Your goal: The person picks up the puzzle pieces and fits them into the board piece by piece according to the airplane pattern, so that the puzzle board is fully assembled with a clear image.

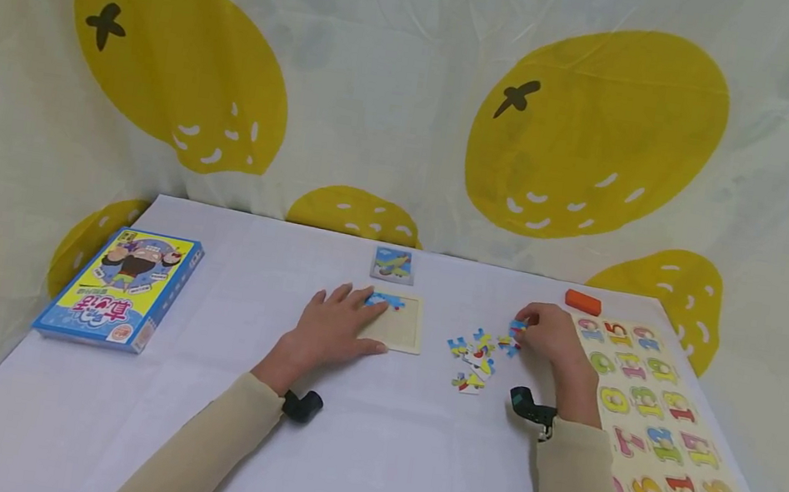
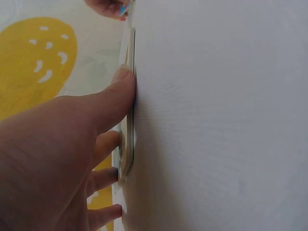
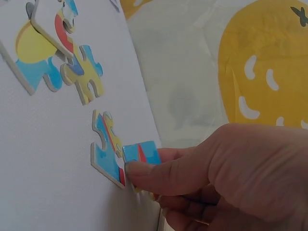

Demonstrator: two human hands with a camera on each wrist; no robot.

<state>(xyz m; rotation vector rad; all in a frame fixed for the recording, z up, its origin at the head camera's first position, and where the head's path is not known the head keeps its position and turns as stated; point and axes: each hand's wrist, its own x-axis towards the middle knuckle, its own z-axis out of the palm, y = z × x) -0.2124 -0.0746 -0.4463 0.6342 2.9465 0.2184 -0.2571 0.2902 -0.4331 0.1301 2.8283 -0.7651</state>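
Note:
My left hand [image 1: 334, 326] rests over the left side of a small wooden puzzle tray [image 1: 406, 333], fingers spread. In the left wrist view its thumb [image 2: 124, 89] lies along the tray's near edge. Blue puzzle pieces [image 1: 392, 302] sit along the tray's top, partly hidden by the fingers. To the right, my right hand [image 1: 554, 336] pinches a blue puzzle piece with a red stripe [image 3: 143, 151] between thumb and fingers. Another blue, red and yellow piece [image 3: 107, 153] lies just beside it on the table. Several loose pieces [image 1: 479, 359] are heaped between the hands, some overlapping.
A small picture card of a yellow plane [image 1: 392, 266] lies behind the tray. On the right is a wooden number board [image 1: 652, 433], with an orange block [image 1: 582, 303] at its far end. A blue and yellow box [image 1: 123, 288] lies at the left. Patterned cloth hangs behind.

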